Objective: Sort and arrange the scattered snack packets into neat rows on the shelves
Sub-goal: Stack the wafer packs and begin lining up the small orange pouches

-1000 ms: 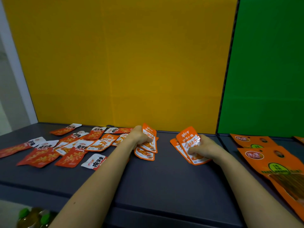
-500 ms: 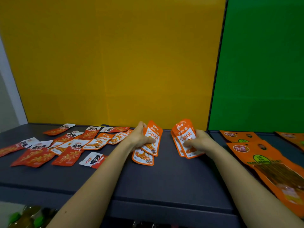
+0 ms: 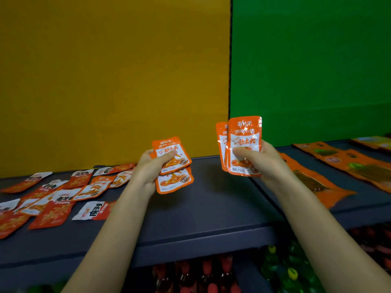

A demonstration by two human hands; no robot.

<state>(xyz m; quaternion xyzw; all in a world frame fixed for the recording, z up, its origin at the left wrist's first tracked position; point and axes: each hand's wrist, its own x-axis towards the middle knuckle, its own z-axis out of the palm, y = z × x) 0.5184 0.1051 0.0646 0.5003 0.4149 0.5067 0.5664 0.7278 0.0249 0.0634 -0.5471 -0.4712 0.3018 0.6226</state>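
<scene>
Two bare forearms [image 3: 110, 240] (uncovered as far as they show), bare left hand [image 3: 148, 169], bare right hand [image 3: 263, 163]

Left hand [image 3: 148, 167], right hand [image 3: 261, 161]: curled, aloft

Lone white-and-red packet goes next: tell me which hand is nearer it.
Left. The left hand holds orange packets just right of the white-and-red packet; the right hand is much farther right, before the green panel.

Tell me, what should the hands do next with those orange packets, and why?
Probably bring the left hand over and slip its orange packets onto the matching stack in the right hand. Both bunches look alike and are held above the shelf, so one stack could then go down as a row.
</scene>
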